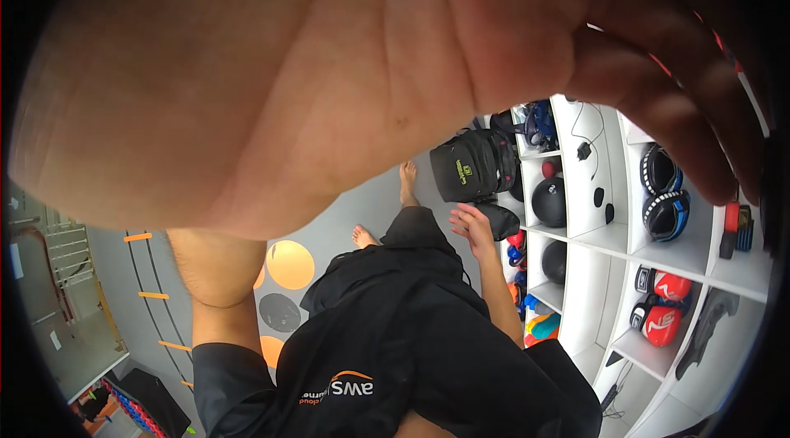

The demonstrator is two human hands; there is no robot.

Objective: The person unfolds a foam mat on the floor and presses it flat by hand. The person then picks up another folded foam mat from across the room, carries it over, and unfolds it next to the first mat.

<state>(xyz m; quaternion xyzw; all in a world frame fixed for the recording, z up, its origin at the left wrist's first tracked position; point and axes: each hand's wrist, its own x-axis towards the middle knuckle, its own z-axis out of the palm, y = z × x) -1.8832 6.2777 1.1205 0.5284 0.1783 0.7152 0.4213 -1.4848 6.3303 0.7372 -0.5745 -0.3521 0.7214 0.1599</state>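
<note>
My left hand (411,51) is raised very close to the camera and covers most of the upper view. Its palm side shows, and its slightly bent fingers spread toward the right edge; I see nothing held in it. My right hand (471,230) hangs low by my right leg with its fingers apart and nothing in it. Nearest to it are a black backpack (465,171) with a yellow-green logo and the white shelving unit (605,245). I wear a black shirt (395,339) with an "aws" print, and my bare feet (408,183) stand on the grey floor.
On the right, the shelves hold black balls (550,201), blue-and-black padded gear (665,214) and red boxing gloves (662,324). An agility ladder (154,296) with orange rungs lies at left, beside orange floor circles (290,264). A black box-like object (152,401) stands lower left.
</note>
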